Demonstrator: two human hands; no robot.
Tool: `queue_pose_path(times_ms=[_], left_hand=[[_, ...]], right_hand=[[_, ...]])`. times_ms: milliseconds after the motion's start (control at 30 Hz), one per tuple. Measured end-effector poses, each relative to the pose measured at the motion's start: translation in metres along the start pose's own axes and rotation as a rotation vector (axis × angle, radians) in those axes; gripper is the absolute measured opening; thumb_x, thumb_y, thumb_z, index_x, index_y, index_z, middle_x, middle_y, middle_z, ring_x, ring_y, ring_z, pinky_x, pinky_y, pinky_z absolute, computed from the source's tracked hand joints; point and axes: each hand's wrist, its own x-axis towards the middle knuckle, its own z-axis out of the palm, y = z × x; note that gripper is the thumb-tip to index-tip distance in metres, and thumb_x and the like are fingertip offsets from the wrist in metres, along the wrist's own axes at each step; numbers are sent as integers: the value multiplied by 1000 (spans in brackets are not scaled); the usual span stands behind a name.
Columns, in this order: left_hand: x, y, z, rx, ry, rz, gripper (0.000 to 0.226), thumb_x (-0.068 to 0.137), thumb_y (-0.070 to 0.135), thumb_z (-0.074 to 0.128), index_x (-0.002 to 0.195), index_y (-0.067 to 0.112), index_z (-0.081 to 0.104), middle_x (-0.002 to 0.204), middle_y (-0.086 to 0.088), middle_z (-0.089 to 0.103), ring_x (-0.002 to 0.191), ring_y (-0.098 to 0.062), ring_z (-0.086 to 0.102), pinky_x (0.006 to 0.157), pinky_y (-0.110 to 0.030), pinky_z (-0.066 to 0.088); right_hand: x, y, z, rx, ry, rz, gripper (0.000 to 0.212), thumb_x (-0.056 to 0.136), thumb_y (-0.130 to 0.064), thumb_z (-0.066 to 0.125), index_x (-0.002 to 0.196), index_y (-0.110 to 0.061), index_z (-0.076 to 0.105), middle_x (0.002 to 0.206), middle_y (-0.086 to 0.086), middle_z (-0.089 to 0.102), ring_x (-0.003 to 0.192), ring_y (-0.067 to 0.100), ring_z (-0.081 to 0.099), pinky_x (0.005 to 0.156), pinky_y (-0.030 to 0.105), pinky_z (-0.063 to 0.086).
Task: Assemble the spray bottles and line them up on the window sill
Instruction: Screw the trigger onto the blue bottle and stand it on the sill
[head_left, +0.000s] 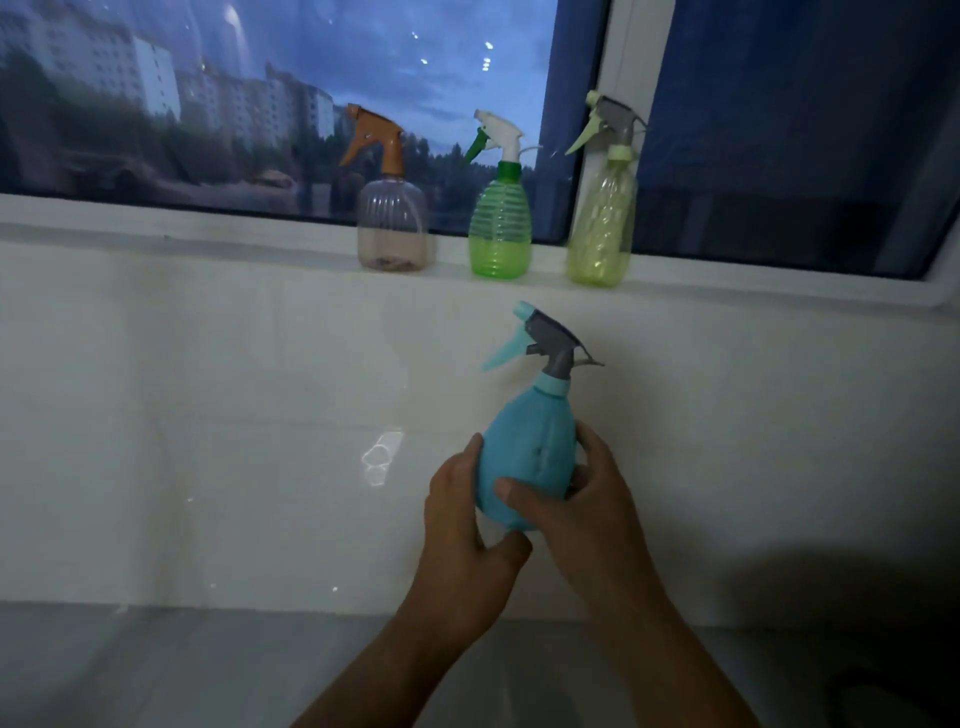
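A teal spray bottle (524, 447) with a grey head and teal trigger is held upright in front of the white wall, below the window sill (208, 236). My left hand (462, 525) wraps its lower left side and my right hand (582, 499) grips its right side, thumb across the front. On the sill stand three assembled bottles in a row: a clear bottle with an orange sprayer (392, 223), a green ribbed bottle with a white and green sprayer (500, 228), and a pale yellow-green bottle with a grey sprayer (602, 228).
The window glass (260, 104) shows buildings and a dusk sky. A white window frame post (623, 62) rises behind the rightmost bottle. The sill runs on to the left of the orange-topped bottle and to the right of the pale bottle. A grey surface (156, 670) lies below.
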Motion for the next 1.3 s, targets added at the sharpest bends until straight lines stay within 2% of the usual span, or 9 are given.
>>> queue_pose_path(times_ms=[133,267,333,433,500,633,800,1100,1300], left_hand=[[56,39,23,43,-145,41,85,87,7,67,156,31,23,153,9,34,138,-8,36,118,-38,36],[104,86,61,1,-249,72,85,85,6,60,157,32,23,155,9,39,139,-6,38,115,-39,41],[129,113,79,-35,-318,98,85,84,3,56,158,31,24,151,8,46,135,-7,44,110,-38,47],[166,147,98,-87,-383,78,80,88,-6,55,155,31,28,137,5,51,125,-21,56,94,-32,53],[187,161,108,-97,-420,77,76,89,-10,54,151,28,32,129,8,49,118,-12,56,84,-20,52],[224,172,126,-63,-479,36,62,90,-14,50,138,24,41,116,10,55,94,8,57,75,-15,52],[253,165,141,43,-489,-41,63,89,-7,54,146,14,37,129,-13,59,105,-19,59,75,-23,50],[276,169,157,108,-513,-93,52,92,-3,57,140,11,45,124,-9,60,104,-17,59,86,-28,54],[279,169,159,104,-495,-91,45,92,-2,58,135,6,49,109,-8,61,83,-9,58,68,-20,49]], right_hand=[[37,-22,-38,22,145,-75,92,66,-25,90,139,-40,35,129,-4,59,107,15,65,83,42,61],[77,-56,-78,-164,328,-194,99,64,-31,91,144,-33,33,136,-3,45,116,15,53,87,38,56],[105,-71,-102,-223,398,-225,100,63,-35,90,145,-33,33,137,1,44,113,17,53,85,39,56],[150,-87,-130,-272,428,-248,101,64,-38,89,146,-30,32,136,5,48,113,21,55,84,39,53],[180,-91,-142,-284,449,-252,102,62,-39,90,146,-28,33,134,6,51,115,26,57,89,44,54],[230,-95,-154,-337,459,-244,100,59,-39,90,142,-26,37,130,8,54,111,28,59,90,49,54],[267,-87,-159,-382,375,-165,96,59,-36,90,139,-23,39,125,8,57,107,29,61,87,46,55],[288,-84,-163,-404,366,-114,93,67,-37,87,141,-19,32,131,13,50,110,31,58,75,36,46],[291,-84,-160,-390,348,-86,100,69,-37,85,147,-19,25,133,17,50,112,35,58,87,43,51]])
